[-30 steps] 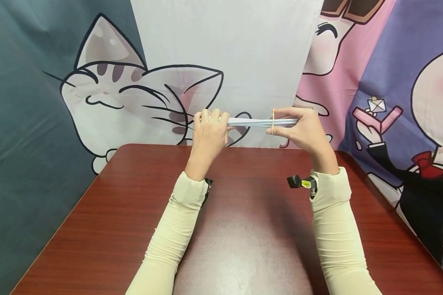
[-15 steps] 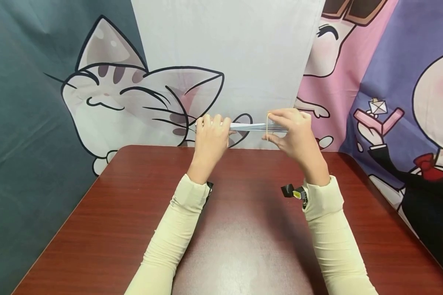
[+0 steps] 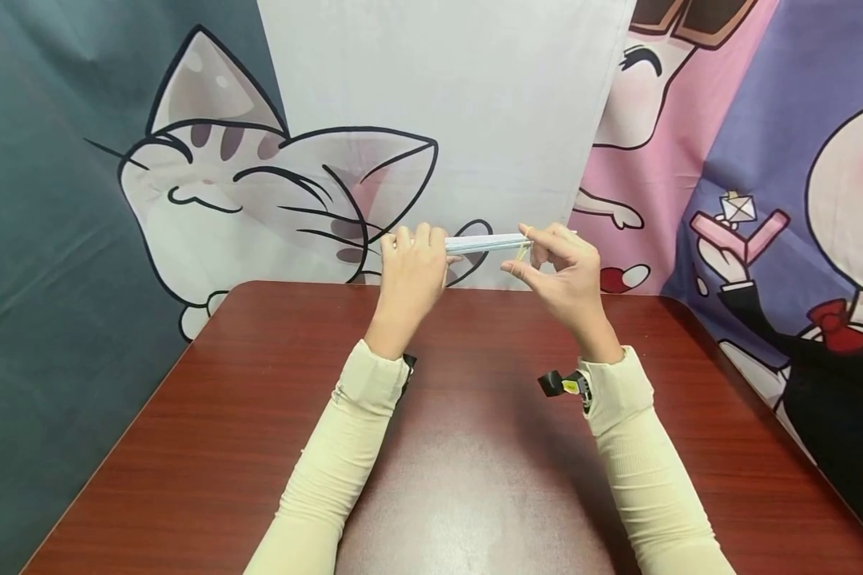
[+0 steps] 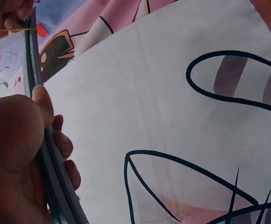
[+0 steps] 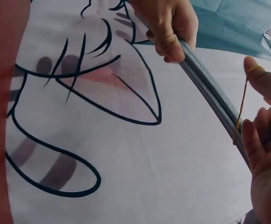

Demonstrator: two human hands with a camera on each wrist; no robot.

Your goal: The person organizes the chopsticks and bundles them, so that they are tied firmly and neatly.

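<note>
Above the far edge of the table, my left hand (image 3: pixel 415 267) grips one end of a slim bundle (image 3: pixel 483 243) in pale grey-blue layers; its exact kind is unclear. In the left wrist view, the thumb lies along the bundle (image 4: pixel 56 179) and the fingers wrap round behind it. My right hand (image 3: pixel 566 267) is at the bundle's other end, with a thin yellow rubber band (image 3: pixel 523 251) stretched from the thumb. In the right wrist view, the rubber band (image 5: pixel 242 103) runs from the thumb to the bundle, beside the curled fingers. The right fingers partly hide that end.
A reddish-brown table (image 3: pixel 467 447) spreads beneath both forearms. Behind it hangs a cloth backdrop (image 3: pixel 446 88) with cartoon animals. A small black wrist camera (image 3: pixel 561 384) sits at the right cuff.
My right hand has shifted left and slightly down along the bundle. The rubber band, upright between finger and thumb before, now slants and looks crossed. My left hand stays almost in place.
</note>
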